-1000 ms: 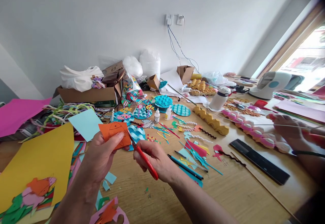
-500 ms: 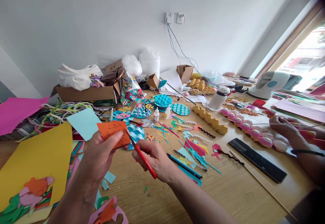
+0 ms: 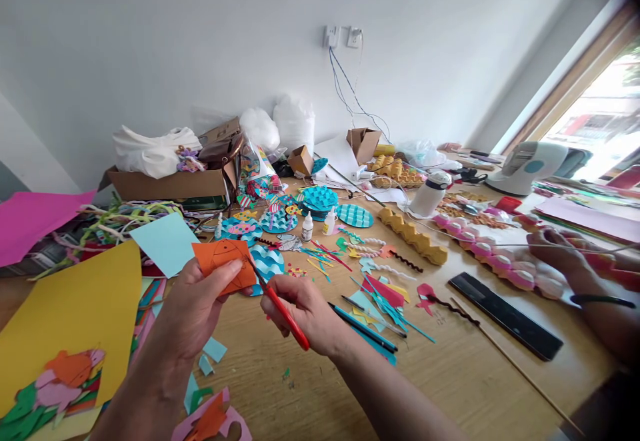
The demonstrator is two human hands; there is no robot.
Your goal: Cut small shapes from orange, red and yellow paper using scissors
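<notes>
My left hand (image 3: 203, 301) pinches an orange paper piece (image 3: 220, 256) between thumb and fingers; a fish outline is drawn on it in dark lines. Closed round the handles of red scissors (image 3: 286, 316), my right hand (image 3: 305, 311) holds their blades at the right edge of the orange paper. Behind the paper lies a blue wavy paper disc (image 3: 267, 262), partly covered. Below my left wrist are small light blue scraps (image 3: 215, 349) and pink and orange offcuts (image 3: 210, 418) on the wooden table (image 3: 280, 394).
Left are a yellow sheet (image 3: 75, 301) with fish cutouts, and a light blue sheet (image 3: 165, 242). Glue bottles (image 3: 307, 228), paper strips and pens (image 3: 363, 328) lie ahead and right. Another person's hand (image 3: 555, 254) is at the far right, by a painted egg carton (image 3: 480, 249).
</notes>
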